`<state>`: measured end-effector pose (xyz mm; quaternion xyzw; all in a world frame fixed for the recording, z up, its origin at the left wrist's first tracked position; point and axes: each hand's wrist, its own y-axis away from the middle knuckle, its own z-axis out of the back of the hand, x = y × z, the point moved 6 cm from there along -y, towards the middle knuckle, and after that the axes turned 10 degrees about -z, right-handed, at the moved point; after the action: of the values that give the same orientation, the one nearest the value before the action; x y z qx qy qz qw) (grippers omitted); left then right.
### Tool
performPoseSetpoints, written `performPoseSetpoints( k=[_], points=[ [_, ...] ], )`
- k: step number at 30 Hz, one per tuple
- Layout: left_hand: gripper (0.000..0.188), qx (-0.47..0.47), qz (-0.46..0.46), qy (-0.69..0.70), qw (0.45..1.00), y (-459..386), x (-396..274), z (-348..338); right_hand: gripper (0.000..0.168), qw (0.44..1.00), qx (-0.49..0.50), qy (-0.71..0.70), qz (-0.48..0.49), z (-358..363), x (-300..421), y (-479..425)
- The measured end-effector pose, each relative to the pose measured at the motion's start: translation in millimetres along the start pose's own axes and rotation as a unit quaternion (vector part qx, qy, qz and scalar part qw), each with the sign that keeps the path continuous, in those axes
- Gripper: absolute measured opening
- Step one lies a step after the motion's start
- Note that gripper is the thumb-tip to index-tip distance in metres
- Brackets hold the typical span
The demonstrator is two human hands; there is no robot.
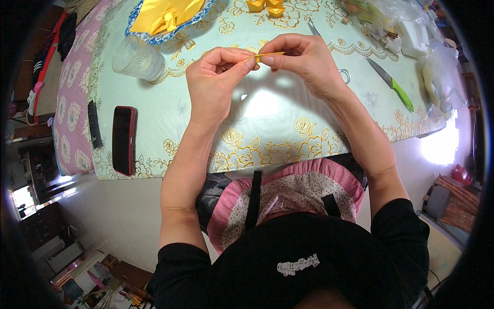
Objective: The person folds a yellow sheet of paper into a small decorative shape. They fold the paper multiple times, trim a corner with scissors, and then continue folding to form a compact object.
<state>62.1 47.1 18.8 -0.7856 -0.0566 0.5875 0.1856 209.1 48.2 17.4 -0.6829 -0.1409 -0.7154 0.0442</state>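
A small folded strip of yellow paper [274,54] is pinched between my two hands above the table. My left hand [220,71] grips its left end with thumb and fingers. On the other side, my right hand [305,58] holds it between thumb and forefinger, and the pointed tip sticks out past that thumb. Several finished folded yellow paper pieces [276,11] sit at the far edge. A blue-and-white patterned plate [133,29] at the far left bears yellow paper sheets [154,15] and folded scraps. Scissors [346,76] lie partly hidden beneath my right hand.
A ribbed glass [137,58] stands left of my hands. Nearer lie a phone [123,141] in a red case and a black remote control [93,124]. To the right rests a green-handled knife [390,83], blade bare, beside plastic bags [444,77]. A floral cover [270,154] spans the table.
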Motion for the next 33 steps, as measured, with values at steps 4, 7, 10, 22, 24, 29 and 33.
performPoseSetpoints(
  k=[4, 7, 10, 22, 24, 29, 33],
  points=[
    [0.005, 0.007, -0.003, -0.003, 1.0, -1, 0, 0, 0.015, 1.0, -0.006, 0.0, 0.001, 0, 0, 1],
    [0.005, 0.011, 0.004, -0.007, 1.0, -1, 2, 0, 0.014, 1.0, -0.008, 0.003, 0.002, 1, 0, 1],
    [0.005, 0.023, 0.023, -0.014, 0.999, -1, 4, 2, 0.014, 1.0, -0.008, 0.006, 0.006, 1, 1, 1],
    [0.01, 0.053, 0.06, -0.06, 0.995, 1, 5, -2, 0.015, 1.0, -0.005, 0.02, 0.011, -1, 2, 1],
    [0.008, 0.042, 0.059, -0.058, 0.996, 2, 7, -2, 0.016, 1.0, 0.001, 0.009, -0.004, -1, -2, -1],
    [0.007, 0.039, 0.061, -0.065, 0.995, 1, 14, 0, 0.017, 1.0, 0.012, -0.006, -0.021, -2, -11, -7],
    [0.008, 0.038, 0.094, -0.059, 0.993, 0, 17, -2, 0.016, 0.999, 0.0, 0.011, -0.035, 0, -13, -8]
  ],
)
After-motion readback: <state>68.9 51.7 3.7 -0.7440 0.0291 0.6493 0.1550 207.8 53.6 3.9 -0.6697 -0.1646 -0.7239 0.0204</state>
